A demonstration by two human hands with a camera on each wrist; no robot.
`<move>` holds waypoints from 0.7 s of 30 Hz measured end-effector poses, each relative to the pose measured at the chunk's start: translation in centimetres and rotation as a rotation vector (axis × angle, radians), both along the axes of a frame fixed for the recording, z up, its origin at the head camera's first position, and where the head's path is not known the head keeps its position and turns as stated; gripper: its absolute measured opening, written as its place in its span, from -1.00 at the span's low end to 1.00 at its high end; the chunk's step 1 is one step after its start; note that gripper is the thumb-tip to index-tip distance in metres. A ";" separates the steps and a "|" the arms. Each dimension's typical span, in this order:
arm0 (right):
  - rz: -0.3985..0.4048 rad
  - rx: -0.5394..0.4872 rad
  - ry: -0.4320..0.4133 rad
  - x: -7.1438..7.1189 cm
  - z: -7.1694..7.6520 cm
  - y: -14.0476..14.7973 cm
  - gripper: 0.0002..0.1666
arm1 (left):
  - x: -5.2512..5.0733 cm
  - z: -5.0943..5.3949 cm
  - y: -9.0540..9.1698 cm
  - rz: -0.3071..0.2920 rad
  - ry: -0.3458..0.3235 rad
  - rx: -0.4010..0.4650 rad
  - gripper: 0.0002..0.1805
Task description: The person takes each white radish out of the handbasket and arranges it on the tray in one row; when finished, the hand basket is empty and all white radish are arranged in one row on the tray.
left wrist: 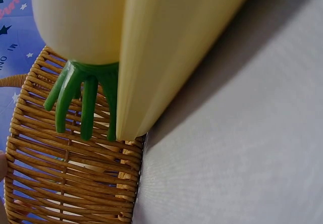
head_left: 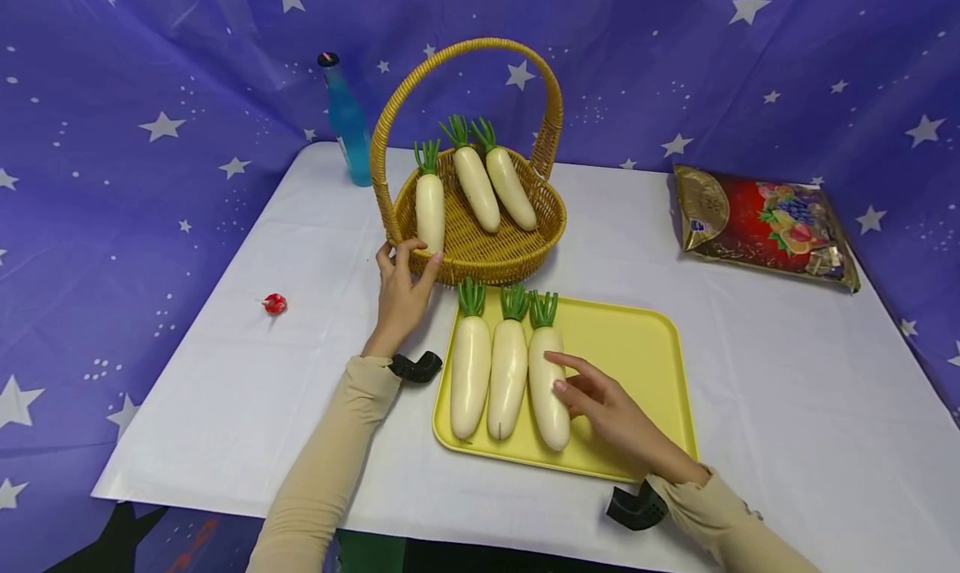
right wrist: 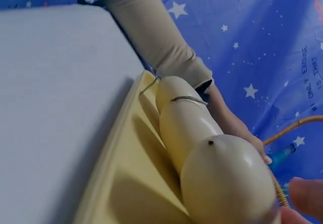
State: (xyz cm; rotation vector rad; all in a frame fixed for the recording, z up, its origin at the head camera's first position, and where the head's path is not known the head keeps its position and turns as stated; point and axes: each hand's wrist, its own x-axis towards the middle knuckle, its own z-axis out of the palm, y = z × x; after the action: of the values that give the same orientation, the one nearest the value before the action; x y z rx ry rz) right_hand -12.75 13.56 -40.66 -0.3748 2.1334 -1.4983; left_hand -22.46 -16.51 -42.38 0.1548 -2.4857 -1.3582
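Note:
Three white radishes with green tops, left (head_left: 470,377), middle (head_left: 507,379) and right (head_left: 550,389), lie side by side on a yellow tray (head_left: 637,373). My right hand (head_left: 611,406) is at the right radish, thumb and forefinger spread along its upper right side. My left hand (head_left: 401,298) rests with spread, bent fingers at the front left rim of a wicker basket (head_left: 487,268), by the lower end of a radish (head_left: 430,210). Two more radishes (head_left: 476,189) (head_left: 512,189) lean inside the basket. The right wrist view shows fingertips (right wrist: 305,196) beside the nearest radish (right wrist: 227,178).
A blue bottle (head_left: 350,131) stands behind the basket on the left. A small red wrapped item (head_left: 274,304) lies on the white tablecloth (head_left: 225,406) at left. At the back right lies a red and gold packet (head_left: 772,227). The basket's tall handle (head_left: 480,46) arches upward.

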 end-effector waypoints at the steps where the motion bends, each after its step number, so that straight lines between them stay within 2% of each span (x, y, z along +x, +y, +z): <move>1: 0.002 0.026 0.022 0.1 0.1 0.0 -0.51 | 0.0 0.0 0.0 -0.001 0.002 0.000 -0.52; 8: 0.019 0.152 0.223 0.5 0.4 -0.1 -0.56 | 0.0 0.1 0.0 0.000 0.002 0.003 -0.53; 12: 0.007 0.195 0.298 0.6 0.5 -0.1 -0.60 | 0.0 0.1 0.0 0.002 -0.002 0.003 -0.54; 21: -0.028 0.179 0.424 -0.2 1.2 0.0 -0.68 | 0.0 0.0 0.0 -0.001 -0.005 -0.002 -0.54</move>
State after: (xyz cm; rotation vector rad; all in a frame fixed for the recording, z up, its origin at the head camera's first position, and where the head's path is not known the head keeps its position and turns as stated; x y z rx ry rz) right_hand -12.90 13.52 -39.48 -0.6461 2.5861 -1.3158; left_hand -22.47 -16.52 -42.42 0.1572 -2.4908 -1.3576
